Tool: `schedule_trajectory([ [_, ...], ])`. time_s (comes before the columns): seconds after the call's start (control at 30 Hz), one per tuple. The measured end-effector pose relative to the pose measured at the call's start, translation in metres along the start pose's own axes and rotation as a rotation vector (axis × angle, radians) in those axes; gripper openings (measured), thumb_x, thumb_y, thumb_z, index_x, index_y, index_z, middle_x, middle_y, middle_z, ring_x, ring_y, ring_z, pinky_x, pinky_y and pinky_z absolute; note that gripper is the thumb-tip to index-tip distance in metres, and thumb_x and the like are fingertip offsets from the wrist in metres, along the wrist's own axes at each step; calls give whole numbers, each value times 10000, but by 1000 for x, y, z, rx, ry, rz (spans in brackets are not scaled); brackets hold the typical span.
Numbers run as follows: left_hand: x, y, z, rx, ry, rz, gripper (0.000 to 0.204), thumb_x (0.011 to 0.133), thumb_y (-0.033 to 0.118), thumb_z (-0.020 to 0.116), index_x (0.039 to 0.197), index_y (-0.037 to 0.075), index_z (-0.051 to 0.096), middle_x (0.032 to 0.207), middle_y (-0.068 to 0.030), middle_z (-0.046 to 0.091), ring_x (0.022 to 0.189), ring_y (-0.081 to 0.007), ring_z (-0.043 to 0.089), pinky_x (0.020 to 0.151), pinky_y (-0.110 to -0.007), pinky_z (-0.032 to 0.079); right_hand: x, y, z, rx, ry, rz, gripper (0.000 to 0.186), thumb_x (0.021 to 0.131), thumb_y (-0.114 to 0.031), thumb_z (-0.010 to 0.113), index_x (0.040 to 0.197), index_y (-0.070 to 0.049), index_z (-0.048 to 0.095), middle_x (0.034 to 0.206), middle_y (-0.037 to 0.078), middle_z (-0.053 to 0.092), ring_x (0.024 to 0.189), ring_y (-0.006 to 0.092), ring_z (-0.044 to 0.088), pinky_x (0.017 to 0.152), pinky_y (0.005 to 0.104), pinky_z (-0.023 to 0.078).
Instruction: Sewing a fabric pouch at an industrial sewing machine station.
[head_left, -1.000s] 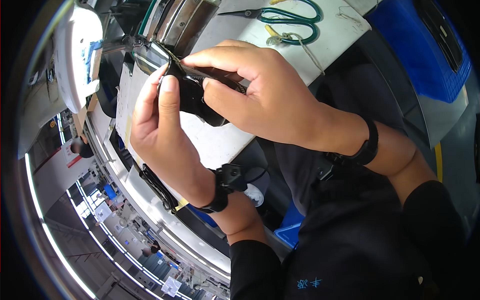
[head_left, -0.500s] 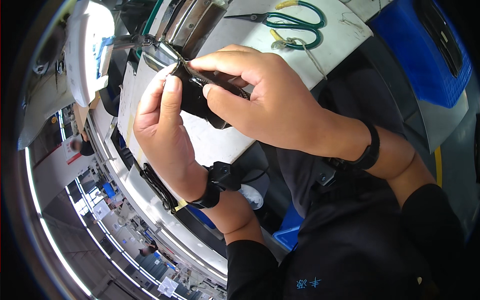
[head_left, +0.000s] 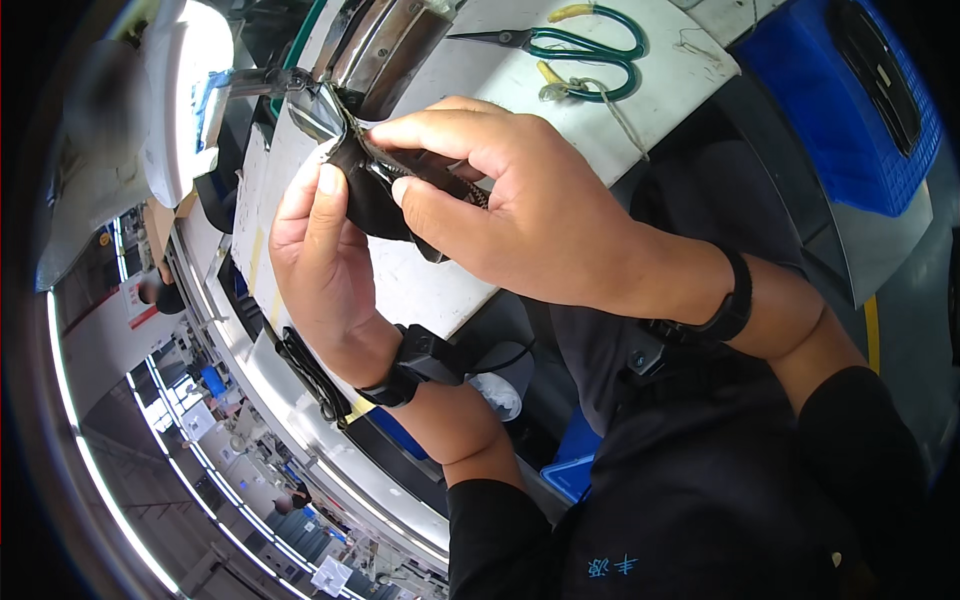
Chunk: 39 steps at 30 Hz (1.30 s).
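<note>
A small black pouch (head_left: 378, 207), with what look like zipper teeth along one edge, is held between my two hands above the white worktop. My left hand (head_left: 325, 255) pinches its left edge between thumb and fingers. On the other side, my right hand (head_left: 545, 200) grips the toothed edge, thumb below and index finger above. My fingers hide part of the pouch. Just beyond the fingertips is a metal machine part (head_left: 390, 55), with a dark metal arm (head_left: 262, 83) reaching in from the left.
Green-handled scissors (head_left: 585, 48) lie on the white worktop (head_left: 690, 75), a cord near their handles. At the right, a blue crate (head_left: 840, 110) holds flat black pieces (head_left: 878, 75). A brightly lit white machine body (head_left: 185, 100) stands at the left. Another black item (head_left: 310, 375) rests by the worktop's edge.
Both hands have shifted slightly left with the pouch. The pouch's upper edge has turned, showing more of its dark side, and my left thumb sits a little lower on it.
</note>
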<state>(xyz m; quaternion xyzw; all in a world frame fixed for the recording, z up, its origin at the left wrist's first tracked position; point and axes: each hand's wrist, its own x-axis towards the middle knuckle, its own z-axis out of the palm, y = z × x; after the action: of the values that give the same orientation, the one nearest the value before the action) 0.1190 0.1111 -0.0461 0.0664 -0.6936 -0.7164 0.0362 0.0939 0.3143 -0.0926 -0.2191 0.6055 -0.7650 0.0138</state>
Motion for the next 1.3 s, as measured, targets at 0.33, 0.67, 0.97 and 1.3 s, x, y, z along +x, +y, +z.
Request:
schedule_trajectory([
  [0.33, -18, -3, 59, 937, 341, 559, 196, 935, 5, 779, 1130, -3, 794, 1015, -80, 771, 902, -155, 712, 801, -275, 558, -1, -3, -7, 254, -71, 203, 360, 1007, -12, 608, 1349, 99, 617, 1193, 116, 701, 1026, 116, 681, 884, 275, 569],
  [0.67, -17, 0, 71, 1246, 322, 882, 249, 814, -30, 856, 1050, 41, 820, 939, -90, 727, 867, -253, 697, 792, -358, 551, -2, 6, 2, 455, 9, 248, 384, 1023, 22, 488, 1385, 91, 594, 1110, 76, 717, 841, 41, 586, 719, 238, 509],
  [0.97, 7, 0, 60, 1249, 330, 881, 249, 825, -14, 853, 1058, 68, 816, 961, -83, 743, 866, -240, 696, 797, -335, 541, 21, 15, 8, 441, 37, 253, 349, 1020, 4, 498, 1336, 85, 621, 1106, 82, 734, 852, 49, 604, 745, 241, 516],
  [1.3, 15, 16, 65, 1427, 336, 808, 183, 874, -2, 803, 1052, 44, 805, 948, -98, 743, 852, -270, 708, 775, -353, 554, 27, 8, 9, 446, 12, 292, 259, 1014, -31, 564, 1240, 72, 636, 982, 83, 721, 769, 41, 596, 668, 255, 498],
])
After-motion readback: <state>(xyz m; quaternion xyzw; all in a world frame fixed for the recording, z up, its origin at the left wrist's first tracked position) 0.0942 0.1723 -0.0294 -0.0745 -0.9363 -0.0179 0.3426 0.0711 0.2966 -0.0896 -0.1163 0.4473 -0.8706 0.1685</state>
